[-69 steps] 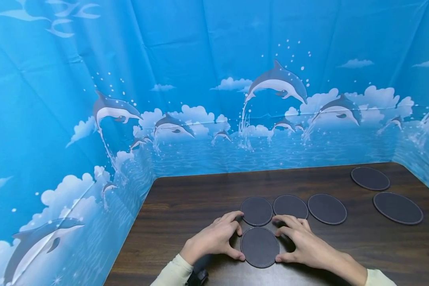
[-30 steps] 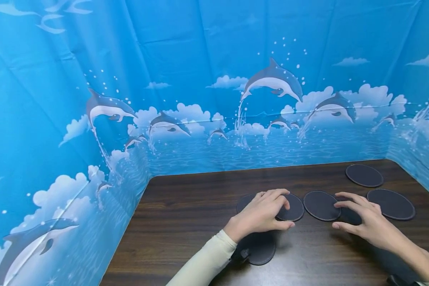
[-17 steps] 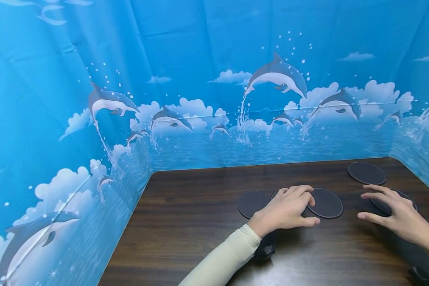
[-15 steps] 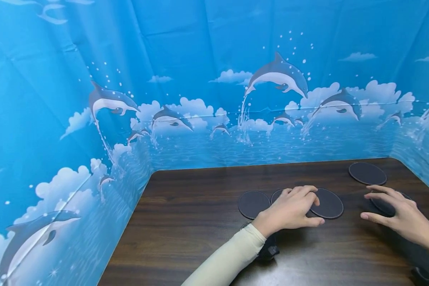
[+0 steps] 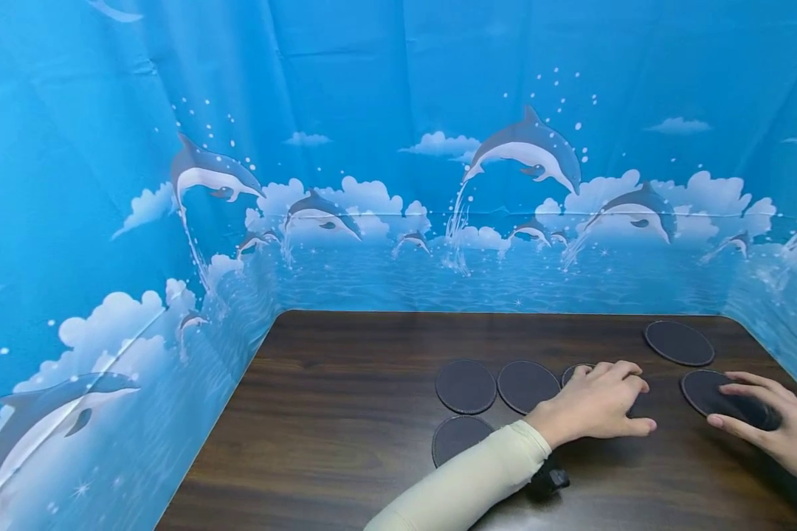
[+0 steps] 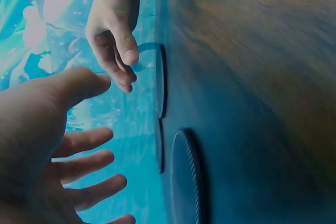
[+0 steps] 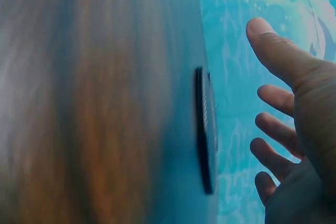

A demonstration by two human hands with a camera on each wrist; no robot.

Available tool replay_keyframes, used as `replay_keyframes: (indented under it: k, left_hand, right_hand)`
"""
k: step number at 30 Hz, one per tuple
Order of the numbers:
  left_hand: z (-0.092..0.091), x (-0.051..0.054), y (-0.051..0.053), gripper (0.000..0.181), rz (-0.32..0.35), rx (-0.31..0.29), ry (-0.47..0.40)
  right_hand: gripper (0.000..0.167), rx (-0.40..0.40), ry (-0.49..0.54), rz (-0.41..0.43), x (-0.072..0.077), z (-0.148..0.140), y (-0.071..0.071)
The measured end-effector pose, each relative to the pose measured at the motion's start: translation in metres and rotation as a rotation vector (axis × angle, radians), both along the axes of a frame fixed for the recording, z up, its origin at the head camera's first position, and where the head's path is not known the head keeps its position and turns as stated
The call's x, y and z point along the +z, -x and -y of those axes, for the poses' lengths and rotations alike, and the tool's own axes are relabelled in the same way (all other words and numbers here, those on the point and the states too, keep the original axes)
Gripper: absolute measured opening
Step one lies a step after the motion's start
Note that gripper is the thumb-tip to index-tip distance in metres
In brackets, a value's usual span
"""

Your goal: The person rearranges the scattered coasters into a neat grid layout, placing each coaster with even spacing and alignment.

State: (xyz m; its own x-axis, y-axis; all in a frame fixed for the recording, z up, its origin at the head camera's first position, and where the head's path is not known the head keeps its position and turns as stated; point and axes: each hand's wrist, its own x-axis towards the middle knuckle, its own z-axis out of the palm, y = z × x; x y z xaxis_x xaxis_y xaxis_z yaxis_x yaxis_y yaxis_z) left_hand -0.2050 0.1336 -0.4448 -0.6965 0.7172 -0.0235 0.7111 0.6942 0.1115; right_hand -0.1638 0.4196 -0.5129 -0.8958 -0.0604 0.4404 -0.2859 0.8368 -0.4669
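Dark round coasters with stitched rims lie flat on the table. My left hand (image 5: 598, 402) hovers over the third coaster (image 5: 573, 373) of the row and partly hides it. Its fingers spread apart and hold nothing in the left wrist view, where a coaster (image 6: 185, 182) stands out beyond them. At the right, my right hand (image 5: 780, 424) hangs over the near right coaster (image 5: 707, 396), fingers loosely bent; the right wrist view shows them apart from the coaster (image 7: 206, 129). Left of my hands are two row coasters (image 5: 466, 386) and a lower one (image 5: 458, 440), partly under the sleeve.
Another coaster (image 5: 679, 343) lies near the far right corner of the dark wooden table (image 5: 319, 442). A blue dolphin-print curtain (image 5: 372, 147) encloses the table's back and sides. A black device (image 5: 550, 481) sits under the left wrist.
Both hands have left the lower coaster and moved right, apart from each other. The left has passed over the row to its third coaster; the right has reached the near right coaster. The coasters stay put.
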Motion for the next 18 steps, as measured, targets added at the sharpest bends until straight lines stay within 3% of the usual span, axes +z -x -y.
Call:
replay_keyframes:
  k: [6, 11, 18]
  left_hand:
    - [-0.031, -0.008, -0.002, 0.046, 0.012, 0.071, -0.007]
    - [-0.046, -0.015, -0.001, 0.044, 0.011, 0.087, -0.016]
    - [-0.050, -0.024, 0.008, 0.047, -0.004, 0.092, -0.038]
  right_hand:
    - [0.058, -0.037, 0.029, -0.078, -0.012, -0.022, -0.001]
    - [0.059, -0.053, 0.057, -0.112, -0.015, -0.033, -0.002]
    - [0.070, -0.082, 0.026, 0.047, -0.012, -0.041, -0.003]
